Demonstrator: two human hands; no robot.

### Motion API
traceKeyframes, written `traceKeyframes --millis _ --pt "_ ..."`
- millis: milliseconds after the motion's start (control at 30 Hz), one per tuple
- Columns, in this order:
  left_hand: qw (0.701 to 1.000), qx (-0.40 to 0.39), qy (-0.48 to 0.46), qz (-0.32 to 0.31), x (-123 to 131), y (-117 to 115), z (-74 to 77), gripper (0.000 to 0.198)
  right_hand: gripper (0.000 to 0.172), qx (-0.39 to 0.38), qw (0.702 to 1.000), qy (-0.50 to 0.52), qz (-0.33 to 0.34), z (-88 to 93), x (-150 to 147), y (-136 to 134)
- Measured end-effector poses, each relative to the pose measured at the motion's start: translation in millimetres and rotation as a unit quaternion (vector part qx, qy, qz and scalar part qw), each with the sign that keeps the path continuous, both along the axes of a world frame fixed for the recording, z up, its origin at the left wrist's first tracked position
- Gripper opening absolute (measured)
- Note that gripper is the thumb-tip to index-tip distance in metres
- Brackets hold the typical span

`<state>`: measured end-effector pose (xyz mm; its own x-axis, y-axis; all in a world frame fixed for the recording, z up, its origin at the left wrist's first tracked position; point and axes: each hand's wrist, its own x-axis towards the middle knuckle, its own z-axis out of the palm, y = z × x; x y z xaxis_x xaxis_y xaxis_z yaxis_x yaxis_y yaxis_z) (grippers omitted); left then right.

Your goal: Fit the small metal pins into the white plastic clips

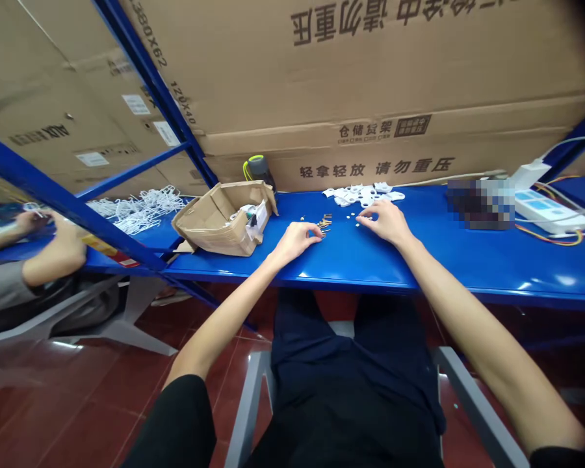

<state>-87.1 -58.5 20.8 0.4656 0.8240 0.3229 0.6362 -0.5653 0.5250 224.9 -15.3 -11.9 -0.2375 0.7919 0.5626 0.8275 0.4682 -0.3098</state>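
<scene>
Both hands rest on the blue worktop (468,260), arms stretched out over the person's dark-clad lap. The left hand (297,238) has its fingers drawn together in a pinch just beside a small scatter of brass pins (324,224); whether a pin sits between the fingertips is too small to tell. The right hand (388,221) is curled palm down, fingertips at a few tiny white bits (357,221), and its grip cannot be made out either. Just beyond the right hand lies a heap of white plastic parts (363,193). To the left stands a torn cardboard box (214,224) with a dark bottle (260,168) behind it, and further left a tangle of white cords (136,208). A white power strip (548,211) lies far right. A co-worker's forearm (53,255) shows at the left edge. Large cartons (370,84) fill the background.
</scene>
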Motion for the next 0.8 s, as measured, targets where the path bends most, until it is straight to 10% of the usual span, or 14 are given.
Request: traceKeyframes --millis 300,567,800 --pt "0.989 0.103 -0.022 0.101 -28 29 -8.0 0.017 0.038 0.021 0.996 0.063 -0.057 -2.3 1 4" --pt "0.98 0.032 0.06 0.187 -25 66 -11.5 0.018 0.036 -0.013 0.996 0.056 -0.061 2.1 -4 -2" --pt "0.977 -0.072 -0.203 -0.009 36 62 0.8 0.031 0.039 0.02 0.987 0.044 0.153 12.5 -26 -17"
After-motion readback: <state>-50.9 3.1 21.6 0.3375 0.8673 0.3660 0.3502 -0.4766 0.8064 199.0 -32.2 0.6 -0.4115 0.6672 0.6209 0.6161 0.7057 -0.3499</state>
